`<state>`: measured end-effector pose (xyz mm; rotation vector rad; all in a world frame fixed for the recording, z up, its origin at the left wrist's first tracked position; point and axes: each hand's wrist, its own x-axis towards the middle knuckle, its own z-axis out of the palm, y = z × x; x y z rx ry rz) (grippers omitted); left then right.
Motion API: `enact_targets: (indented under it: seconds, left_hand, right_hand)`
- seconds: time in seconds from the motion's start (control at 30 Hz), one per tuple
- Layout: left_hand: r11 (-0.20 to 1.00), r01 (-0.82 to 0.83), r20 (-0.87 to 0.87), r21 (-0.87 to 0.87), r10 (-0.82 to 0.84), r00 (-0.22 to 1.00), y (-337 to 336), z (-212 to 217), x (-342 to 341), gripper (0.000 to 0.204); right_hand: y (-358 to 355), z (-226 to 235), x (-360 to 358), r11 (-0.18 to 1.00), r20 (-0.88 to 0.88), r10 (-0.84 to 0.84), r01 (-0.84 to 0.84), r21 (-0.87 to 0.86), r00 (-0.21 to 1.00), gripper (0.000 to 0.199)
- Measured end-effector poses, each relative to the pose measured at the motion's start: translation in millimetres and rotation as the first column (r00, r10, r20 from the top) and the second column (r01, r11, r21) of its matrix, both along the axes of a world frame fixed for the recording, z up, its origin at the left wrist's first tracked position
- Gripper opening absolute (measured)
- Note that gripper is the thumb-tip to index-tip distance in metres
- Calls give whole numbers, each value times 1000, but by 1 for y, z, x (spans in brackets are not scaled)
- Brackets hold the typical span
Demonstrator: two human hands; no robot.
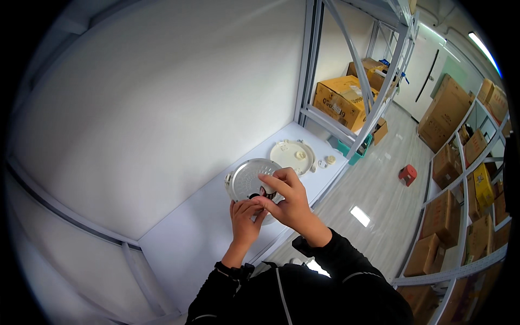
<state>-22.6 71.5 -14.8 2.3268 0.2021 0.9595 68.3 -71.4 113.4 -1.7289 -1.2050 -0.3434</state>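
Both hands meet over a round silver metal disc point(246, 176) that has a pale fitting on its left rim. My right hand point(295, 203) curls from the right, thumb and fingers closed around a small dark-and-white part point(265, 191) whose kind I cannot make out. Close against it, my left hand point(245, 219) is bent with its fingertips together near a small black piece at the disc's lower edge. Whatever the left fingers grip is hidden. Just beyond the disc lies a round cream plastic cover point(284, 157) with a small cream piece in it.
All this rests on a long white shelf point(184, 238) along a white wall. Small round cream parts point(330, 160) lie near its far right end. Grey rack posts point(307, 65) rise beyond, with a yellow carton point(341, 100). A red stool point(407, 174) stands on the floor.
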Motion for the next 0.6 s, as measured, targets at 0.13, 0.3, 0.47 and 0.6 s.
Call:
enact_targets:
  seconds: [0.13, 0.3, 0.47, 0.6]
  left_hand:
    - [1000, -5, 9, -3, 5, 1000, -1, -1, 0, 16]
    - [1000, -6, -1, -9, 6, 1000, -2, -3, 0, 17]
    - [1000, -6, -5, -11, 6, 1000, -3, -5, -1, 18]
    - [1000, -10, -13, -29, 10, 1000, -8, 1, -2, 18]
  right_hand:
    - [7, 15, -7, 986, 2, 50, -50, 160, 999, 60]
    - [1, 9, -2, 996, -41, 59, -56, 65, 997, 60]
    - [0, 8, -3, 994, -5, 64, -63, 84, 998, 60]
    - [2, 15, 0, 983, 3, 160, -160, 86, 987, 59]
